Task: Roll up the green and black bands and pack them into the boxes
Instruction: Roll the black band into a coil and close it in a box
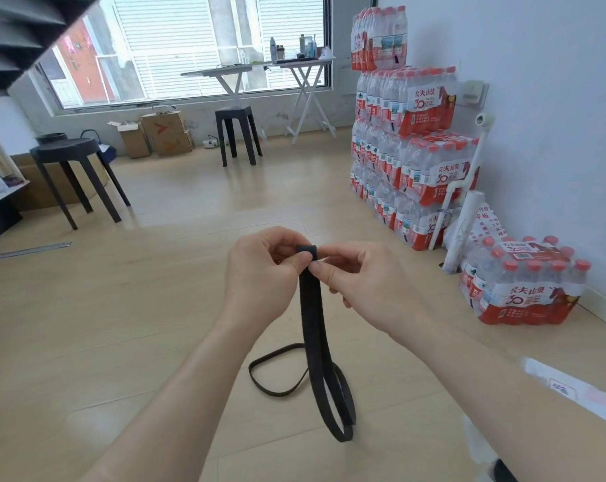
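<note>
Black band point(311, 307): first coil pinched between both hands, tail on the floor point(148, 307).
Left hand point(259, 273) and right hand point(360, 280) each grip the small starting coil at the band's top end, fingers point(324, 273) curled against it from either side. Judged step: first turns of the roll. Hold the coil tight with edges flush; rotate with one hand while the other feeds the hanging length under light tension, so no twist winds in. Below the fingers the band hangs straight, then loops on the floor, well apart from the floor's right edge.
</note>
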